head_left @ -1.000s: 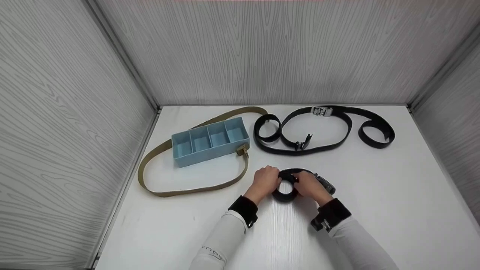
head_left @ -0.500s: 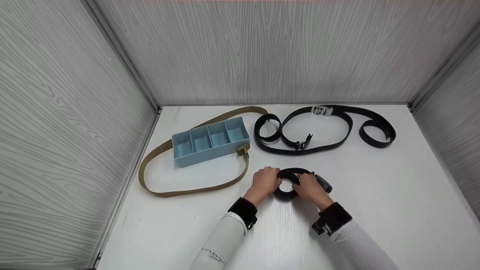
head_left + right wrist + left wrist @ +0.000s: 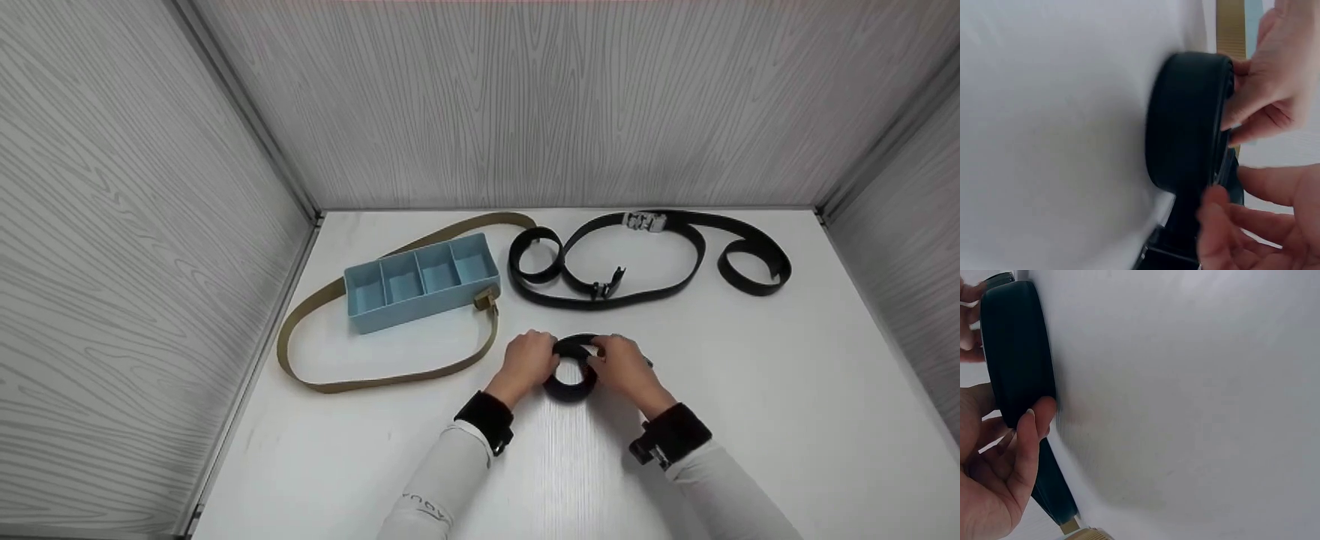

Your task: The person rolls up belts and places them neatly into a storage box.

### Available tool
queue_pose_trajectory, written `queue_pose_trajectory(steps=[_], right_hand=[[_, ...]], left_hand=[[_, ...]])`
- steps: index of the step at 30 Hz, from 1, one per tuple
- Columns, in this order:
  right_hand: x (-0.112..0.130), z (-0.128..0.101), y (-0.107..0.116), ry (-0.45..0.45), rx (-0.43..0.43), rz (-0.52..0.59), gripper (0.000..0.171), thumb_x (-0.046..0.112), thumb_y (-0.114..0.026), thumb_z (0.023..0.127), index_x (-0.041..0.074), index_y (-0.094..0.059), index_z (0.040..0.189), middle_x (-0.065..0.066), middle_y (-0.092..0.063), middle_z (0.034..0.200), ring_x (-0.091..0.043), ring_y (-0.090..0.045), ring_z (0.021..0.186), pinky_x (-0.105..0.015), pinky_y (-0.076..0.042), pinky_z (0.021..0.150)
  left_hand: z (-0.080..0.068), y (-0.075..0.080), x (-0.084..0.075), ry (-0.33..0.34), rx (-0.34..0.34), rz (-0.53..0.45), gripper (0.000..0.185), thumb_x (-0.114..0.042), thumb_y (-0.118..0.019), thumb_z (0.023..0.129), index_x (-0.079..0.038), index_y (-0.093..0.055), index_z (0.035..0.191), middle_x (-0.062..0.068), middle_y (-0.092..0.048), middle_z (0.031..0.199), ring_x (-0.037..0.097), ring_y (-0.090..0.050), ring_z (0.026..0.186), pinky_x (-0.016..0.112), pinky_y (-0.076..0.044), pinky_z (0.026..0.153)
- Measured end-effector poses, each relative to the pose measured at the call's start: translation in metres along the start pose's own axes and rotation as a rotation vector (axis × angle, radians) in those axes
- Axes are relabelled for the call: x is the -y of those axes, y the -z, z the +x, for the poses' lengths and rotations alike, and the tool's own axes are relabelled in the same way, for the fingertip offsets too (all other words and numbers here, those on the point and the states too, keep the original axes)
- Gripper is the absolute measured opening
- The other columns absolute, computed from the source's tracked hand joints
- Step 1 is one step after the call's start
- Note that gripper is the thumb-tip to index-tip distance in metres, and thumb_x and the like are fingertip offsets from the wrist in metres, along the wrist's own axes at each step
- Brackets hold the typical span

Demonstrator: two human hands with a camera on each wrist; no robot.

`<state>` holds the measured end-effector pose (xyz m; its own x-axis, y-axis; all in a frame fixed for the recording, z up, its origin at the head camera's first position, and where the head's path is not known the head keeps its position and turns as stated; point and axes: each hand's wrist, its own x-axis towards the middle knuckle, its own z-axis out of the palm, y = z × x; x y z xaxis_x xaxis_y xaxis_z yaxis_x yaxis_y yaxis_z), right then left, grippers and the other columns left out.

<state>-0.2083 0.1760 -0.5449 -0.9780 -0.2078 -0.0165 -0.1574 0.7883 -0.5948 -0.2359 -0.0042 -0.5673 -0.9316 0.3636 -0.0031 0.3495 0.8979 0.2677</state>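
A black belt (image 3: 568,392) stands on its edge in a round coil between my two hands. In the head view, my left hand (image 3: 528,358) grips the left side of this coil. Its thumb and fingers pinch the coiled wall in the left wrist view, where the left hand (image 3: 999,467) is close up. On the opposite side, my right hand (image 3: 624,369) pinches the belt where the outer end leaves the coil. The right wrist view shows the right hand (image 3: 1258,225) blurred, beside the dark buckle (image 3: 1165,250). From above, that hand hides most of the buckle.
A light blue tray (image 3: 422,305) with several compartments stands at the left. A tan webbing belt (image 3: 375,385) loops around it. Farther back lie black belts (image 3: 615,304) in loose loops, with a silver buckle (image 3: 643,222). Grey wood-grain panels (image 3: 525,105) border the white table.
My right hand has shifted slightly forward and right along the coil, and now covers the buckle that showed beside it before. The left hand stays nearly still on the coil.
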Motion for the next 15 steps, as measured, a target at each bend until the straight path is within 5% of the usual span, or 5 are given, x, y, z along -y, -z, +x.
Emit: queue_pose_trajectory(steps=[5, 9, 15], right_hand=[[-0.013, 0.003, 0.008, 0.076, -0.11, -0.183, 0.037, -0.005, -0.062, 0.085, -0.006, -0.061, 0.121, -0.023, -0.06, 0.107, -0.043, -0.058, 0.093, -0.054, -0.049, 0.078], [-0.023, 0.005, 0.011, 0.089, -0.008, -0.333, 0.042, 0.001, -0.061, 0.09, 0.004, -0.059, 0.132, -0.021, -0.064, 0.107, -0.045, -0.06, 0.087, -0.056, -0.048, 0.068], [-0.024, 0.007, 0.017, 0.039, 0.129, -0.294, 0.032, 0.004, -0.061, 0.093, 0.018, -0.068, 0.121, -0.012, -0.065, 0.092, -0.037, -0.064, 0.083, -0.051, -0.05, 0.062]], left_hand=[[0.0, -0.001, 0.0, 0.004, -0.006, -0.009, 0.012, -0.021, -0.069, 0.086, -0.011, -0.071, 0.079, 0.009, -0.071, 0.084, 0.029, -0.068, 0.075, 0.041, -0.052, 0.061], [-0.001, -0.003, 0.001, 0.011, -0.01, -0.031, 0.013, -0.02, -0.07, 0.086, -0.011, -0.069, 0.075, 0.008, -0.071, 0.082, 0.028, -0.068, 0.075, 0.04, -0.051, 0.062], [-0.002, -0.005, -0.001, 0.034, -0.055, -0.061, 0.013, -0.016, -0.071, 0.084, -0.01, -0.069, 0.072, 0.009, -0.071, 0.079, 0.028, -0.068, 0.073, 0.04, -0.052, 0.062]])
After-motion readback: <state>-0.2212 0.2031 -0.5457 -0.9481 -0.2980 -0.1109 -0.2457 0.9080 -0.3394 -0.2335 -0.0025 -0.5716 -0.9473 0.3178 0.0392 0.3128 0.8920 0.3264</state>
